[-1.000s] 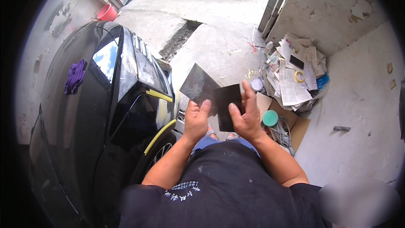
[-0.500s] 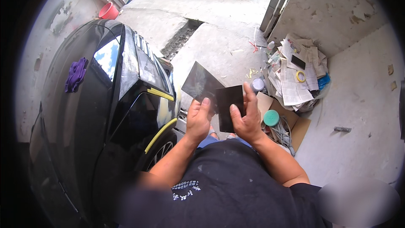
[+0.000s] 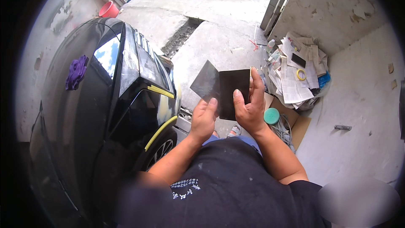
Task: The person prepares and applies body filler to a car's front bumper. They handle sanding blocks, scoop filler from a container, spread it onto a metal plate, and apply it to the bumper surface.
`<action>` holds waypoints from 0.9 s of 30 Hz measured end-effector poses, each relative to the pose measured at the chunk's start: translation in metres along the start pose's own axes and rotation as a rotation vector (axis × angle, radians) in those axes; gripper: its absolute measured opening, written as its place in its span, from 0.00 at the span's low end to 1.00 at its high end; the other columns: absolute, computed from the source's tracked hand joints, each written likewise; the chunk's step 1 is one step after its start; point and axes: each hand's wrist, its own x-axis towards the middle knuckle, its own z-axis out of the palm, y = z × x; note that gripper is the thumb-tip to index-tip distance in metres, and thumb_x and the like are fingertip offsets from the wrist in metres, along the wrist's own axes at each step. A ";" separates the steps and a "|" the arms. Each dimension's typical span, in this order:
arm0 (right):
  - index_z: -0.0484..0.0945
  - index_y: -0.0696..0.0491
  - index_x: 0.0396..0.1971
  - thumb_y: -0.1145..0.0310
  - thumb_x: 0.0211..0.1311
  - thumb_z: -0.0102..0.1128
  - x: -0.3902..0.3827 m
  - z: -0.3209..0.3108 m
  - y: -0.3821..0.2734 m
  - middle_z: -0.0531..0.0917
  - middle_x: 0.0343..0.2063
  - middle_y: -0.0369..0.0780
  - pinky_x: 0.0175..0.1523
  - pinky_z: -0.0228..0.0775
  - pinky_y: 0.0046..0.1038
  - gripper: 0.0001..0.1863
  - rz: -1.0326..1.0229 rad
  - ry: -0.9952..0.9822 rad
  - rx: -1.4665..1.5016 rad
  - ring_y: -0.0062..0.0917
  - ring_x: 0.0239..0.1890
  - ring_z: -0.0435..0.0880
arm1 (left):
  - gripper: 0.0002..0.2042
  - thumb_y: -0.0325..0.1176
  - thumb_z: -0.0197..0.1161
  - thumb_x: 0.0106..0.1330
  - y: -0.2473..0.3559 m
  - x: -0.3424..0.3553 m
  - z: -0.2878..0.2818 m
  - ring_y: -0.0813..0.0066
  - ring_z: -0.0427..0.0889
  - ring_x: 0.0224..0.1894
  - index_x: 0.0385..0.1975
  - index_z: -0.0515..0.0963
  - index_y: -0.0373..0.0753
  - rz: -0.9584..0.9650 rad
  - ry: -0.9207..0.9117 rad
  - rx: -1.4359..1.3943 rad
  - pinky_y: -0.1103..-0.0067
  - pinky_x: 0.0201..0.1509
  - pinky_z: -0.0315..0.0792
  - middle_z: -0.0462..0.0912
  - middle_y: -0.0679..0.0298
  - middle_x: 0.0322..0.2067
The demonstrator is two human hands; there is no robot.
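Observation:
In front of my chest, my left hand [image 3: 203, 120] is closed on a thin grey sheet [image 3: 205, 81], thumb on top, with one corner pointing away from me. My right hand [image 3: 252, 112] grips a black rectangular piece [image 3: 229, 97] by its right side, the thumb lying across its face. Both pieces look like sandpaper, though their grit cannot be made out. The black one's left edge meets or overlaps the grey one. To my left stands a black car [image 3: 63, 135] with yellow masking tape [image 3: 161, 133] along its wheel arch and dull, sanded-looking patches near the headlight.
A purple cloth [image 3: 76, 72] lies on the car's bonnet. At right, newspapers [image 3: 295, 86] are heaped with a phone [image 3: 298, 60] and a yellow tape roll [image 3: 301, 74] on top. A green-topped round item [image 3: 271, 116] sits by cardboard. Ahead, a trench [image 3: 181, 33] breaks the concrete floor.
Both hands have shifted slightly right. The black piece has risen, turned more upright and moved against the grey sheet, covering more of it.

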 end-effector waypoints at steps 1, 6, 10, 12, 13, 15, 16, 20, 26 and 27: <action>0.48 0.63 0.66 0.82 0.61 0.52 -0.001 -0.003 -0.003 0.55 0.66 0.50 0.72 0.45 0.31 0.35 0.018 -0.002 0.010 0.33 0.70 0.55 | 0.09 0.36 0.51 0.73 0.003 -0.003 0.001 0.89 0.66 0.20 0.30 0.68 0.42 0.008 -0.008 0.036 0.89 0.23 0.60 0.74 0.71 0.23; 0.46 0.61 0.67 0.82 0.61 0.50 -0.016 -0.015 -0.004 0.61 0.62 0.49 0.69 0.53 0.29 0.36 0.064 -0.117 0.085 0.31 0.66 0.62 | 0.13 0.33 0.47 0.74 0.021 0.000 0.015 0.77 0.78 0.44 0.54 0.68 0.36 0.202 -0.082 0.065 0.81 0.47 0.73 0.78 0.60 0.44; 0.46 0.61 0.67 0.82 0.62 0.50 -0.010 -0.011 0.000 0.69 0.56 0.49 0.62 0.64 0.29 0.35 0.065 -0.160 0.104 0.30 0.58 0.71 | 0.22 0.32 0.44 0.73 0.028 -0.002 -0.004 0.69 0.69 0.60 0.65 0.57 0.35 0.039 -0.210 -0.056 0.74 0.64 0.62 0.69 0.57 0.59; 0.47 0.62 0.67 0.81 0.62 0.51 -0.007 -0.010 0.000 0.70 0.56 0.49 0.61 0.65 0.29 0.35 0.023 -0.186 0.022 0.31 0.58 0.72 | 0.23 0.34 0.41 0.73 0.031 -0.003 -0.005 0.65 0.69 0.61 0.66 0.55 0.36 -0.030 -0.233 -0.158 0.71 0.65 0.62 0.68 0.55 0.60; 0.49 0.62 0.66 0.80 0.61 0.53 -0.008 -0.010 -0.004 0.69 0.58 0.51 0.60 0.65 0.31 0.35 -0.048 -0.183 -0.139 0.36 0.58 0.73 | 0.23 0.35 0.40 0.73 0.033 -0.004 -0.005 0.63 0.68 0.61 0.66 0.54 0.36 -0.065 -0.245 -0.209 0.69 0.65 0.63 0.67 0.53 0.60; 0.53 0.61 0.65 0.80 0.59 0.54 -0.016 -0.003 -0.011 0.68 0.59 0.56 0.61 0.65 0.35 0.34 -0.112 -0.189 -0.166 0.46 0.59 0.72 | 0.24 0.38 0.38 0.73 0.033 -0.003 -0.005 0.60 0.69 0.62 0.66 0.54 0.36 -0.087 -0.259 -0.250 0.67 0.65 0.64 0.67 0.52 0.61; 0.54 0.61 0.65 0.81 0.57 0.54 -0.021 -0.001 -0.011 0.69 0.57 0.59 0.61 0.65 0.39 0.34 -0.109 -0.221 -0.142 0.51 0.59 0.71 | 0.24 0.40 0.38 0.73 0.032 -0.003 -0.004 0.59 0.70 0.61 0.66 0.54 0.36 -0.073 -0.259 -0.238 0.66 0.65 0.65 0.67 0.52 0.60; 0.49 0.60 0.67 0.83 0.56 0.54 -0.014 -0.001 0.002 0.68 0.58 0.58 0.62 0.65 0.38 0.38 -0.045 -0.158 -0.006 0.52 0.59 0.71 | 0.25 0.43 0.37 0.73 0.028 -0.006 -0.002 0.56 0.67 0.63 0.66 0.52 0.35 -0.003 -0.314 -0.264 0.65 0.66 0.62 0.64 0.49 0.62; 0.42 0.58 0.69 0.85 0.54 0.54 -0.008 -0.001 -0.012 0.73 0.53 0.57 0.55 0.70 0.37 0.44 -0.181 -0.162 -0.123 0.47 0.53 0.77 | 0.29 0.51 0.35 0.74 0.031 -0.007 0.000 0.57 0.67 0.63 0.66 0.51 0.34 0.035 -0.387 -0.204 0.65 0.66 0.62 0.63 0.49 0.62; 0.41 0.57 0.69 0.85 0.54 0.54 -0.009 -0.001 -0.010 0.76 0.51 0.56 0.53 0.71 0.36 0.44 -0.156 -0.171 -0.073 0.47 0.51 0.79 | 0.30 0.52 0.35 0.74 0.030 -0.008 0.001 0.58 0.67 0.63 0.66 0.51 0.34 0.038 -0.376 -0.206 0.66 0.66 0.62 0.64 0.49 0.62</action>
